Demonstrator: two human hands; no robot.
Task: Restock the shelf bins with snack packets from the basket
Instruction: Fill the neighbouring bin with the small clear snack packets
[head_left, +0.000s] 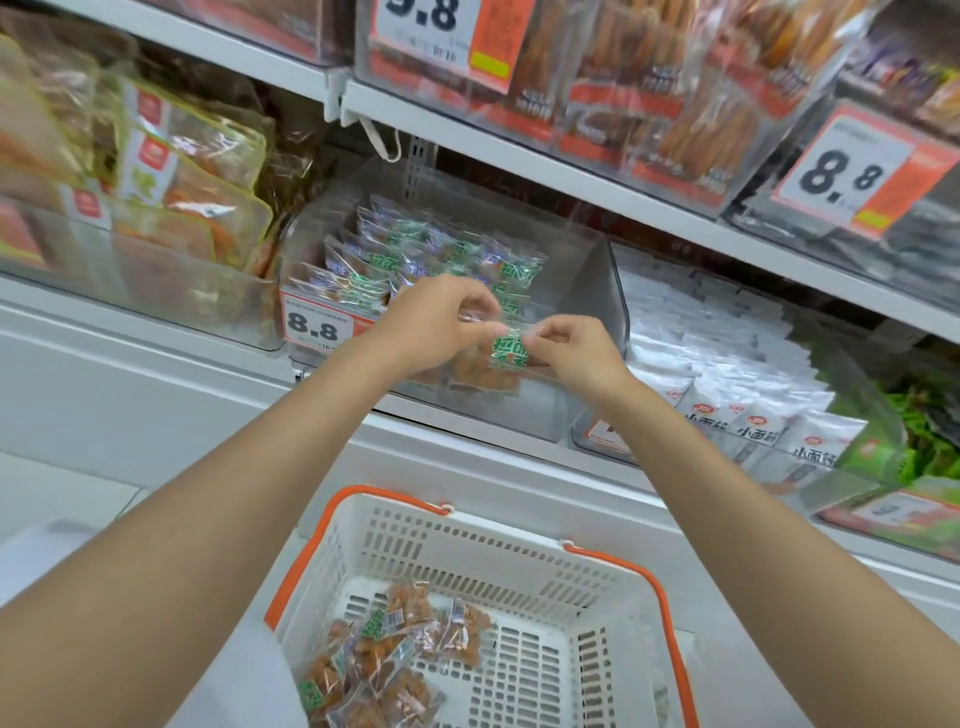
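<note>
Green and clear, one snack packet (511, 354) is between my two hands, just at the front of the clear bin (602, 280) on the shelf. My left hand (436, 327) pinches its top edge with curled fingers, and my right hand (576, 356) pinches its right side. Same-looking stocked packets (415, 249) lie inside the bin. Below, the white basket (467, 530) with orange handles holds several loose packets (384, 660) in its near left corner.
</note>
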